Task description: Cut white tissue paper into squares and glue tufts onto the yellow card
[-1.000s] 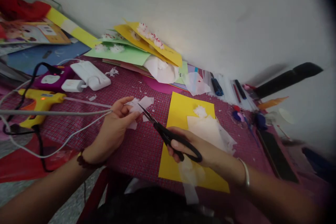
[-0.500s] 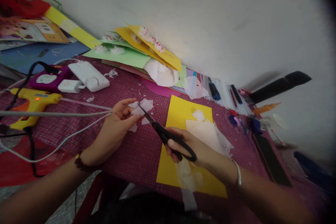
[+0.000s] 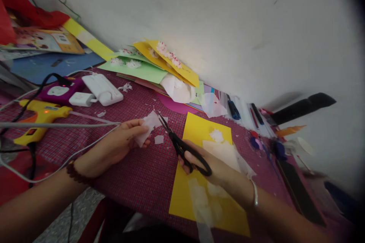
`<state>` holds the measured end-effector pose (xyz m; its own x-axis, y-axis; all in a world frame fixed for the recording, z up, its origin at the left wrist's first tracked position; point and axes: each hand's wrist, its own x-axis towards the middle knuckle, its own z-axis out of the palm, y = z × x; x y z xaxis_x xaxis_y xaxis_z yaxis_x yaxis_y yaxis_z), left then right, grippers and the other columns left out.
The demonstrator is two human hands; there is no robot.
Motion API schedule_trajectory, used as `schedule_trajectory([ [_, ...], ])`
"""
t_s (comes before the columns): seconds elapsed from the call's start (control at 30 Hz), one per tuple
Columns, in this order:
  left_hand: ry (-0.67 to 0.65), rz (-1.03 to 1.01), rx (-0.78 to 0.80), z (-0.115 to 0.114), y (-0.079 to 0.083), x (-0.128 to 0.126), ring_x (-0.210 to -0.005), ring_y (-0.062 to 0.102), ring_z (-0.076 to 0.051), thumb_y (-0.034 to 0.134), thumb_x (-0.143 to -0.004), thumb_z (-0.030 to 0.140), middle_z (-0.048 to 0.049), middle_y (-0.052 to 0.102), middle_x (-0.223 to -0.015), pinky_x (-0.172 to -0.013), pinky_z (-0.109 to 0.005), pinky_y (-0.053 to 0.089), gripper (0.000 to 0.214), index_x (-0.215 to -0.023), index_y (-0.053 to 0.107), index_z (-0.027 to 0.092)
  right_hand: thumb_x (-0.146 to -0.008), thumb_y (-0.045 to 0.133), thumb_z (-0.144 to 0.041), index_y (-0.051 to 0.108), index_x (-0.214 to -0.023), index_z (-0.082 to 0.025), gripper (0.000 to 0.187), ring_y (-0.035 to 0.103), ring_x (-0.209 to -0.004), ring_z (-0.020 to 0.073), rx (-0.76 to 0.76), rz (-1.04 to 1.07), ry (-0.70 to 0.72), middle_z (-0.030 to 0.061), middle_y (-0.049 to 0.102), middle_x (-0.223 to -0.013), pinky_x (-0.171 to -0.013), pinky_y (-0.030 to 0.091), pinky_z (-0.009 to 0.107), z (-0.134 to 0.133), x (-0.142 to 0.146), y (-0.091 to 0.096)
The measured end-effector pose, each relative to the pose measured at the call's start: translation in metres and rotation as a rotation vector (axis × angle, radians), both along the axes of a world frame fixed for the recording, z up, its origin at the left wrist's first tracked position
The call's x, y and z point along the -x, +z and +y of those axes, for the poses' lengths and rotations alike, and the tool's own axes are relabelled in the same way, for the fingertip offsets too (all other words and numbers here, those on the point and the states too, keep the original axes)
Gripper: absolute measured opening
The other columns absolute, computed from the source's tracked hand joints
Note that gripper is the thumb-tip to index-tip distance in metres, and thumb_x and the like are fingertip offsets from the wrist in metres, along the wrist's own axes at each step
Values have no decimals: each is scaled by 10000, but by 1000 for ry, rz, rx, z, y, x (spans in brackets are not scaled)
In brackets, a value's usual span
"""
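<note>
My left hand (image 3: 129,134) pinches a piece of thin white paper (image 3: 146,129) above the checked tablecloth. In my right hand (image 3: 196,159) is a pair of black scissors (image 3: 179,144), fingers through the handles. The scissor blades point up and left, just right of the paper and slightly apart. A small white paper scrap (image 3: 159,139) lies below the blade tips. Under my right hand is a yellow card (image 3: 178,193) bearing a crumpled white paper tuft (image 3: 216,135) and sheets of thin white paper (image 3: 219,150).
On the left lie a yellow glue gun (image 3: 40,117), a purple power strip (image 3: 61,89) and a white charger (image 3: 102,89), with a cable (image 3: 57,125) running toward my left wrist. Decorated cards (image 3: 148,64) are stacked by the wall. Pens (image 3: 234,106) lie at the back right.
My left hand has turned and drawn the paper left, away from the scissor blades. The small scrap now shows separately on the cloth. The view has shifted slightly.
</note>
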<state>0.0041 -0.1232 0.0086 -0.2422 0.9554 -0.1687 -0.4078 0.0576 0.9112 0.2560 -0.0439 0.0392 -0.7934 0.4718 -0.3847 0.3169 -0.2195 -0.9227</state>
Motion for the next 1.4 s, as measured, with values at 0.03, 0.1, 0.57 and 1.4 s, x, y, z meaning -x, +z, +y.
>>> schedule_trajectory([
  [0.03, 18, 9, 1, 3, 1, 2, -538, 628, -146, 859, -694, 261, -61, 704, -664, -491, -240, 510, 146, -718, 737, 183, -740, 769, -735, 579, -1120, -175, 703, 537, -664, 130, 21, 15, 9, 22, 616, -835, -616, 433, 309, 0, -2, -1],
  [0.1, 31, 6, 25, 10, 2, 6, -570, 635, -143, 860, -685, 270, -47, 702, -673, -530, -240, 518, 164, -669, 713, 200, -744, 764, -745, 569, -1153, -176, 727, 563, -724, 150, 67, 29, 36, 46, 637, -902, -676, 458, 327, 1, -6, -3],
  [0.57, -128, -16, 74, 18, -3, 12, -659, 610, -145, 838, -689, 347, -47, 695, -714, -628, -248, 518, 218, -686, 717, 166, -772, 772, -671, 596, -1065, -160, 614, 517, -645, 118, 52, 3, 100, 12, 573, -816, -599, 406, 290, 5, 9, -2],
  [1.4, 68, -32, 87, 14, 3, 20, -527, 566, -87, 881, -573, 253, 39, 622, -626, -510, -187, 499, 247, -652, 659, 179, -806, 735, -709, 590, -1129, -155, 658, 545, -764, 153, -2, 18, 88, 59, 611, -924, -714, 456, 331, 4, 1, 1],
])
